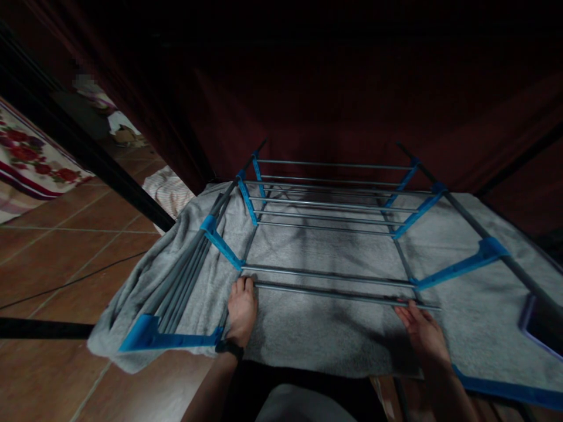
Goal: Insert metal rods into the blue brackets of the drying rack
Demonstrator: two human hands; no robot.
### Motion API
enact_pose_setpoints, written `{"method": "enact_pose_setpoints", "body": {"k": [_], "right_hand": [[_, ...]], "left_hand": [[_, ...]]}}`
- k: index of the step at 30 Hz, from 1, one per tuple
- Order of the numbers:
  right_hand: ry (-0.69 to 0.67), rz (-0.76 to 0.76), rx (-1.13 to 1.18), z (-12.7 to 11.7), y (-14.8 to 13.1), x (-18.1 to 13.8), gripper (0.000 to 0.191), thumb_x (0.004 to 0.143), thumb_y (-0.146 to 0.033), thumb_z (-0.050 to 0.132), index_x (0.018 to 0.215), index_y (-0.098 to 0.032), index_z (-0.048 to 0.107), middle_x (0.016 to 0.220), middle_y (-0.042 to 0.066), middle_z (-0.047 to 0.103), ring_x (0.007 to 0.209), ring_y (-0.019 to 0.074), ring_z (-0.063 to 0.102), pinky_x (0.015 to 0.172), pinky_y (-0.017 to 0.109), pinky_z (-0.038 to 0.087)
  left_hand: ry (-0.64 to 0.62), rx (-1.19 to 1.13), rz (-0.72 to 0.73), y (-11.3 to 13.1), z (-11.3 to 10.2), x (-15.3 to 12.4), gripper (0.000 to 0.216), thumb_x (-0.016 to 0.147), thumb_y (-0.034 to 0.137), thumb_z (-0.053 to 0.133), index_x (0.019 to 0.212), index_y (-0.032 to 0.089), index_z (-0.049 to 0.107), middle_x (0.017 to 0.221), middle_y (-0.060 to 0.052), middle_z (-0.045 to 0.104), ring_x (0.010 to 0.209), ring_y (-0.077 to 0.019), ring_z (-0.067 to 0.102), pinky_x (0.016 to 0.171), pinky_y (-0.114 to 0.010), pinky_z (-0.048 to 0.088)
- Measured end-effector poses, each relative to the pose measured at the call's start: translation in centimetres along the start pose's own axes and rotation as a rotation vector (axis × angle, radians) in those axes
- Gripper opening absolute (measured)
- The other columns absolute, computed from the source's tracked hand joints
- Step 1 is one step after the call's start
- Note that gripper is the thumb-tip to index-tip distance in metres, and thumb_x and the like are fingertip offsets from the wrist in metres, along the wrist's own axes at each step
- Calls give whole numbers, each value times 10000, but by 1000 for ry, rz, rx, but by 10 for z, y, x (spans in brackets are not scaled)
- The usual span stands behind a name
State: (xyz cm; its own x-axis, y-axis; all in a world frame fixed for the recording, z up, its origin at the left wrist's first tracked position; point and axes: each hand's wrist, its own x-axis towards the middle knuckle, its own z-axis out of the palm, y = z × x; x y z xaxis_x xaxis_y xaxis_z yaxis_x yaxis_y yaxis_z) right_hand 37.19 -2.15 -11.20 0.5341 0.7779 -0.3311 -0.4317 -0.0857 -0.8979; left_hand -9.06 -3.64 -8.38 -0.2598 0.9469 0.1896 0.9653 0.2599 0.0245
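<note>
A grey metal rod (325, 292) lies crosswise in front of me, held near both ends. My left hand (243, 305), with a dark band at the wrist, is closed around its left end. The fingers of my right hand (421, 330) pinch it near the right end, and a short tip sticks out past them. Just beyond is a parallel rod (325, 274) fitted between a left blue plastic bracket (223, 248) and a right blue bracket (461, 266) of a rack frame. Several more rods span the far brackets.
Several loose-looking rods (187, 281) lie along the rack's left side. A grey blanket (316, 340) covers the surface underneath. A phone-like dark object (543, 328) lies at the right. Dark posts (97, 158) and a dark red curtain (316, 99) stand around. Tiled floor (53, 275) shows at left.
</note>
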Motion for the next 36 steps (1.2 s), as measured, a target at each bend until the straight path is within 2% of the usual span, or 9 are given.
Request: {"method": "enact_pose_setpoints", "body": {"k": [5, 8, 16, 23, 27, 32, 36], "right_hand": [[-10, 41, -71, -1, -10, -1, 267, 635, -244, 850, 821, -245, 658, 927, 53, 744, 1071, 284, 726, 957, 457, 624], [-13, 44, -87, -2, -11, 0, 261, 640, -251, 824, 845, -245, 662, 976, 56, 750, 1107, 294, 717, 961, 480, 620], [-3, 50, -61, -6, 2, 10, 258, 646, -315, 812, 839, -249, 654, 927, 17, 740, 974, 220, 738, 959, 456, 620], [14, 64, -26, -9, 6, 7, 300, 661, -361, 838, 869, -229, 666, 944, 38, 754, 955, 226, 747, 937, 444, 639], [23, 56, -5, -7, 6, 6, 305, 657, -359, 866, 840, -215, 669, 948, 31, 750, 907, 189, 746, 881, 363, 653], [5, 55, 7, -6, 4, 7, 350, 633, -384, 912, 813, -221, 661, 835, -8, 726, 820, 151, 732, 828, 299, 655], [11, 54, 9, -6, 5, 8, 375, 627, -424, 922, 762, -234, 628, 770, -22, 704, 744, 150, 724, 794, 300, 660]], "left_hand": [[-4, -29, 0, 1, -2, 0, 371, 992, 92, 370, 1226, 163, 649, 1172, -122, 673, 1080, -273, 590, 958, -395, 510], [-28, -45, -19, 1, -3, 1, 381, 980, 83, 387, 1240, 180, 647, 1182, -114, 673, 1098, -268, 590, 959, -400, 510], [-17, -62, -2, -1, -1, 1, 388, 968, 63, 391, 1248, 157, 641, 1177, -122, 669, 1108, -277, 591, 959, -391, 514], [-6, -83, -3, -4, 1, 1, 380, 952, 55, 411, 1237, 164, 638, 1163, -114, 664, 1111, -276, 603, 972, -380, 515], [22, -127, -5, -5, 4, 1, 393, 914, 35, 441, 1225, 168, 641, 1164, -114, 661, 1116, -274, 610, 987, -386, 522], [55, -307, -41, -10, 6, 0, 451, 824, -13, 451, 1183, 167, 658, 1169, -128, 654, 1121, -285, 615, 998, -418, 528], [110, -628, -126, -12, 4, 2, 430, 751, 3, 505, 1085, 185, 706, 1132, -117, 660, 1110, -295, 622, 1044, -443, 495]]}}
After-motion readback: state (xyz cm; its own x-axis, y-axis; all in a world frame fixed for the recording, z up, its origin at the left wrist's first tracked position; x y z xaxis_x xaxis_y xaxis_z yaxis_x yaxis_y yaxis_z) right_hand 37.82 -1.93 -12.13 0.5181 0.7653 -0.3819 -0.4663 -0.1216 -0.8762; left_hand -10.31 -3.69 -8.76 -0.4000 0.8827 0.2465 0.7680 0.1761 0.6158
